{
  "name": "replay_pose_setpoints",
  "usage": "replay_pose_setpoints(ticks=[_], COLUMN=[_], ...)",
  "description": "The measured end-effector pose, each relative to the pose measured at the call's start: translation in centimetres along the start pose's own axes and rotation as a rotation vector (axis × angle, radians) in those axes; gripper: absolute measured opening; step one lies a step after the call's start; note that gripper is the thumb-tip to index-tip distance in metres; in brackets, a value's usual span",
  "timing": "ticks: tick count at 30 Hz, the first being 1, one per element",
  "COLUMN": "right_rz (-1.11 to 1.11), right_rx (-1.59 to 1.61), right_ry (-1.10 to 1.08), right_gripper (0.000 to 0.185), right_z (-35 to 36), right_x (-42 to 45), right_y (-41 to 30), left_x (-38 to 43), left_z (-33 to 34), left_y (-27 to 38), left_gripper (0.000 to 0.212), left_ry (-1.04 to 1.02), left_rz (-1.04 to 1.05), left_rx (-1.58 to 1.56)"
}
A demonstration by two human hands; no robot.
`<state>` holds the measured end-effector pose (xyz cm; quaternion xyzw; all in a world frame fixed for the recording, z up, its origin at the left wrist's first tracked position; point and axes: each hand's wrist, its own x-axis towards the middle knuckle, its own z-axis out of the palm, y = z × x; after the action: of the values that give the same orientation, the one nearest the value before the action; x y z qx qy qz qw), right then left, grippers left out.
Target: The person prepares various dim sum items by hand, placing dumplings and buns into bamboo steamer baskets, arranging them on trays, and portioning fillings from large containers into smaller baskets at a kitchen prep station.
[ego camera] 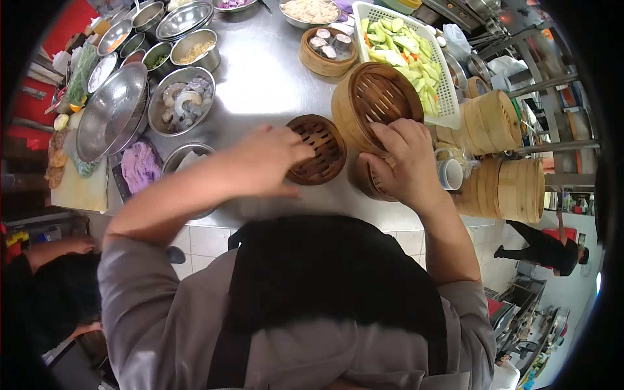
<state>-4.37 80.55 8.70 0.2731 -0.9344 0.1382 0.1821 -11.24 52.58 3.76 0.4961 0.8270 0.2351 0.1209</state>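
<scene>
My right hand (407, 158) grips the near rim of a tilted bamboo steamer basket (348, 109), fingers inside and thumb outside. The slatted inside faces me, and no food shows in it. Below it, partly hidden by that hand, is another small bamboo steamer (363, 183). My left hand (273, 158), blurred, reaches over the left edge of a small round slatted steamer basket (321, 158), thumb spread from the fingers. Whether it touches the basket is unclear. Under my left forearm a metal bowl (170, 158) is partly covered.
Left on the steel table (258, 58) are a bowl of raw shrimp (187, 105), a colander (112, 112) and purple food (141, 165). A steamer with fish pieces (326, 63) and a white vegetable basket (446, 100) stand beyond. Stacked steamers (519, 190) and a mug (451, 174) stand right.
</scene>
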Motion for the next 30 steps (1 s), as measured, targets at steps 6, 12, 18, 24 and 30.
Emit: replay_pose_setpoints(ticks=[6, 12, 18, 24, 30], right_rz=[-0.094, -0.199, -0.161, 0.315, 0.448], right_rx=[0.114, 0.158, -0.073, -0.138, -0.213], right_ry=[-0.182, -0.187, -0.183, -0.063, -0.051], right_gripper=[0.044, 0.033, 0.044, 0.076, 0.055], right_z=[-1.9, 4.8, 7.7, 3.2, 5.9], right_x=[-4.6, -7.0, -6.8, -9.8, -14.0], right_y=[-2.8, -5.0, -5.0, -3.3, -1.4], left_x=[0.8, 1.6, 3.0, 4.1, 6.7], left_z=[4.1, 3.0, 1.7, 5.7, 5.8], left_y=[-2.2, -9.3, -1.2, -2.2, -8.4], left_gripper=[0.028, 0.025, 0.072, 0.098, 0.022], left_ry=[-0.043, 0.202, 0.384, 0.287, 0.312], left_rz=[-0.119, -0.259, -0.410, -0.598, -0.562], left_rx=[0.366, 0.343, 0.140, 0.396, 0.316])
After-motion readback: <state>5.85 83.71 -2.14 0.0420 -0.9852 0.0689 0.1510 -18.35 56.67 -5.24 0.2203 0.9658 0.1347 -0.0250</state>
